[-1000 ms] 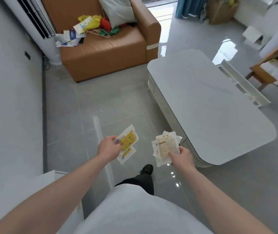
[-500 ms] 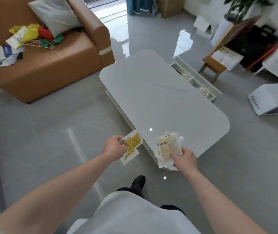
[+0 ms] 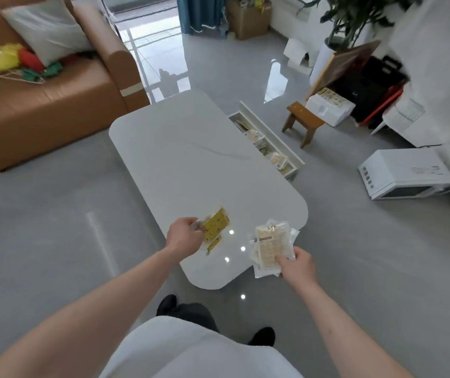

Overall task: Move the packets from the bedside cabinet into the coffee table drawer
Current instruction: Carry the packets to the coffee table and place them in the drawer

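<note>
Since half a second ago both hands have come forward over the near end of the tabletop [image 3: 180,148], and the open drawer is now fully in view on the far side. The left hand [image 3: 184,237] is closed on the yellow packets [image 3: 215,227], pinching them by one edge so that they fan out over the white surface. The right hand [image 3: 296,266] is closed on a thicker stack of pale packets [image 3: 271,246], held only at its near corner, partly beyond the table's edge. The coffee table drawer [image 3: 268,144] stands pulled out on the far side, well apart from both hands, and some packets already lie in it. I judge the main risk is in the loose stack: gripped at one corner, the lower packets can slide out and fall to the glossy floor [image 3: 54,227] during the walk around the table. The drawer is narrow, so packets dropped from above may land on its rim or beside the wooden stool [image 3: 301,120].
</note>
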A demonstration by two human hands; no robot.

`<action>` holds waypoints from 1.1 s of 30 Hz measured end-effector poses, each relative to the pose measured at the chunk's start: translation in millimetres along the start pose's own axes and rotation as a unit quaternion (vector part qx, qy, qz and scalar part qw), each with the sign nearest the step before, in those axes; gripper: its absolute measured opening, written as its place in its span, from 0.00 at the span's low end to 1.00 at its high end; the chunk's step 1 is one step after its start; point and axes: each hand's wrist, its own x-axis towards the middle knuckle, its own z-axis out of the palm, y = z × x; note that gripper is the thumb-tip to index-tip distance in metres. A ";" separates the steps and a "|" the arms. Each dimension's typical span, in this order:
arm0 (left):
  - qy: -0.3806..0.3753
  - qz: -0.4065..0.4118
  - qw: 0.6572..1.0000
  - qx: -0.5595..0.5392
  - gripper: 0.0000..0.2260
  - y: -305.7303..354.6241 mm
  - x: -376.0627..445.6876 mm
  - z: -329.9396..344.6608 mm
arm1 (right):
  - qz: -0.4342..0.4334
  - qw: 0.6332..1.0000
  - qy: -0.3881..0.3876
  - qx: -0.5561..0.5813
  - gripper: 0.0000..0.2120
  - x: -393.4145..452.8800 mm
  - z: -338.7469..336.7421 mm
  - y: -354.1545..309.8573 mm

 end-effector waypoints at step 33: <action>0.045 -0.022 0.994 -0.100 0.10 398.3 192.6 240.4 | -0.047 0.996 -0.033 -0.064 0.04 405.5 -350.0 -101.3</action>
